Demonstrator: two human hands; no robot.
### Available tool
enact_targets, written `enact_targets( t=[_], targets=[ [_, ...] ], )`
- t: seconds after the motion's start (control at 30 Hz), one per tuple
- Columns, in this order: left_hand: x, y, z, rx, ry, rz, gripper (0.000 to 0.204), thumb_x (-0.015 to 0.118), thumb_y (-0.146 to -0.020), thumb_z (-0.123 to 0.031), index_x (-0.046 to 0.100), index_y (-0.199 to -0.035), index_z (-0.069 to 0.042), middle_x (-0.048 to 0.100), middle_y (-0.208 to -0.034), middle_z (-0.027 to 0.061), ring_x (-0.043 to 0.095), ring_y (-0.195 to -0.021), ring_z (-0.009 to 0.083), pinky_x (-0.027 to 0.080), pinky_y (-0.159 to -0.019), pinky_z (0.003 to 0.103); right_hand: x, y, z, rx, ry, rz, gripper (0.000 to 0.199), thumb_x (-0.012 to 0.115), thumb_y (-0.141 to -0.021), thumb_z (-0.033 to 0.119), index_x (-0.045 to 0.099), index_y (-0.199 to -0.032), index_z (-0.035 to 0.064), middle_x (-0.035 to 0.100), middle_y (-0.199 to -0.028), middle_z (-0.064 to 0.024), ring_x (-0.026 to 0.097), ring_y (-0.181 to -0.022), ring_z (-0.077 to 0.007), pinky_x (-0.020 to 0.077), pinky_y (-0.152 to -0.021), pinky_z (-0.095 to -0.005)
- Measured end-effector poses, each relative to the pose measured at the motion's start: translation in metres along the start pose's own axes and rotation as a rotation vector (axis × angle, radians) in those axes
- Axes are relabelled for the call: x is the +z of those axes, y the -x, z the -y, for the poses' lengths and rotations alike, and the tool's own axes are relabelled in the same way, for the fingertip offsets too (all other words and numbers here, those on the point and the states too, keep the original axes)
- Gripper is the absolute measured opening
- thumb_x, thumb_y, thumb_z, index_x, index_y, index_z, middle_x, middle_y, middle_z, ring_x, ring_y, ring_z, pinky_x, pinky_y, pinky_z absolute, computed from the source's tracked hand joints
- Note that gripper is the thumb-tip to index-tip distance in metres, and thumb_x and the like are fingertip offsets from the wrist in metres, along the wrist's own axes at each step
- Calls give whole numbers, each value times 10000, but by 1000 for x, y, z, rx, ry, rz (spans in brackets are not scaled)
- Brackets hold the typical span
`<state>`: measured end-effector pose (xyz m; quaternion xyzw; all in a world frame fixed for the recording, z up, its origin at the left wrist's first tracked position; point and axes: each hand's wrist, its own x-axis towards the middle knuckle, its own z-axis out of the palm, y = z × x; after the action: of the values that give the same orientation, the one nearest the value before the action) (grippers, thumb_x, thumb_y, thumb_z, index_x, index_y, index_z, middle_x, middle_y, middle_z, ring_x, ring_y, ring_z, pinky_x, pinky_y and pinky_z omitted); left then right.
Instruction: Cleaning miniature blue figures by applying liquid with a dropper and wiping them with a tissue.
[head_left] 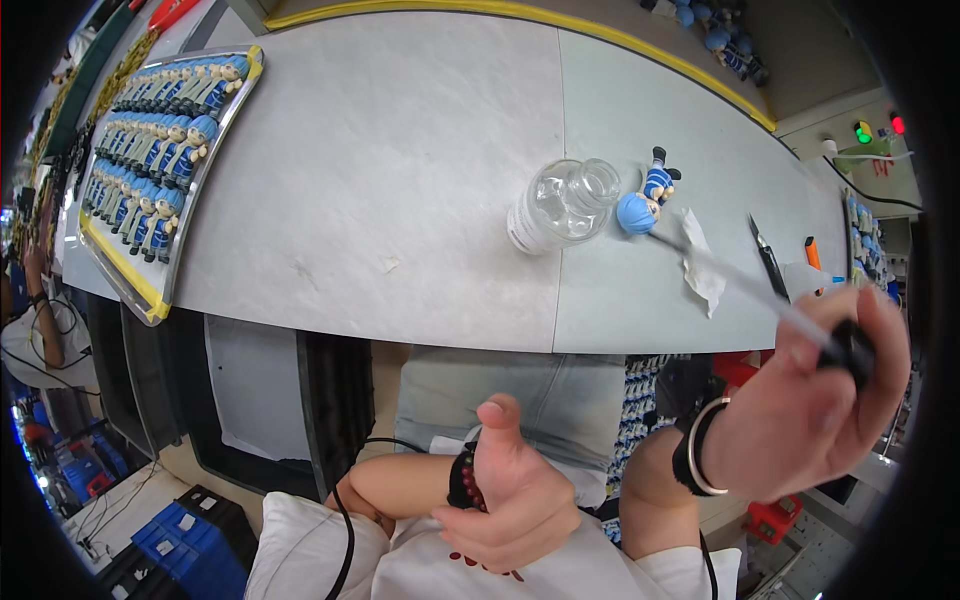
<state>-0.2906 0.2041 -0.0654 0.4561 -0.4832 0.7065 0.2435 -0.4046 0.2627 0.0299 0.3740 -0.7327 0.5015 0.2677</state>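
Note:
My right hand (pixel 810 400), at the right, is closed on a thin pale rod with a black cap (pixel 851 352). The rod is smeared by motion and slants up and left toward a small figurine (pixel 655 190) with a blue cap and blue clothes. That figurine lies on the table beside a clear, uncapped bottle (pixel 565 205). Over my lap, below the table's edge, my left hand (pixel 525 490) hangs loosely curled with its thumb apart. Nothing shows in it. A crumpled white tissue (pixel 703 265) lies under the rod's line.
Rows of similar figurines stand on a yellow-taped tray (pixel 160 306) at the left. A black craft knife (pixel 768 258) and an orange-ended tool (pixel 812 252) lie at the right. Black crates (pixel 335 400) stand below the table (pixel 400 180). A yellow-edged shelf (pixel 640 50) borders the back.

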Motion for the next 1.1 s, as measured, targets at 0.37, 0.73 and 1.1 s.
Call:
enact_targets(
  t=[0.37, 0.73, 1.1],
  targets=[
    [-15, 3, -7, -3, -52, -92, 755, 319, -766, -695, 536, -495, -25, 514, -449, 63, 528, -370, 171, 390, -311, 244, -26, 58, -1, 165, -349, 199, 460, 695, -746, 378, 466, -944, 32, 407, -698, -35, 359, -534, -103, 238, -432, -221],
    [-23, 4, -9, 4, -94, -174, 721, 299, -769, -651, 523, -495, -23, 502, -441, 62, 524, -366, 182, 377, -309, 264, -27, 64, -10, 185, -349, 238, 440, 735, -714, 306, 492, -938, 16, 442, -702, -31, 364, -517, -89, 276, -442, -214],
    [-22, 6, -10, -10, -85, -204, 703, 323, -781, -622, 522, -492, -12, 490, -431, 58, 517, -355, 188, 368, -305, 267, -28, 66, -12, 166, -332, 235, 472, 707, -729, 383, 483, -928, 19, 427, -702, -33, 358, -513, -95, 253, -435, -223]
  ],
)
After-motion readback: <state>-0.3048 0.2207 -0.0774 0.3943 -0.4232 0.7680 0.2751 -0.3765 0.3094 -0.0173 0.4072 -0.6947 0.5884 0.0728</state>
